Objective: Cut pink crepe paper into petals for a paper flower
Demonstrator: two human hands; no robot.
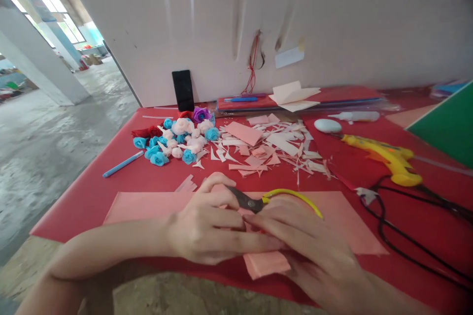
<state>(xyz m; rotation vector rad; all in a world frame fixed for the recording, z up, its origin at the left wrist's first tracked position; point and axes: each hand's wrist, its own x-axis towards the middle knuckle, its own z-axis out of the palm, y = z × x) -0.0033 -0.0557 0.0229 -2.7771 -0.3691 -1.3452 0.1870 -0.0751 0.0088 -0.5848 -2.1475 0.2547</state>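
My left hand (212, 221) is closed on a folded piece of pink crepe paper (266, 263), whose end sticks out below the fingers. Yellow-handled scissors (254, 203) are in my right hand (306, 236), with the handle loops around its fingers. The dark blades point left, toward my left index finger and thumb, and their tips are hidden there. Both hands meet at the paper, so part of it is covered. Beneath them a long pink paper sheet (144, 206) lies flat on the red table (84, 182).
Blue, white and red paper flowers (181, 140) are heaped at the back left, near a phone (183, 89) and a blue pen (122, 164). Paper scraps (281, 143) spread across the middle. At right lie a yellow glue gun (384, 155), its black cord (402, 246) and a white bottle (356, 116).
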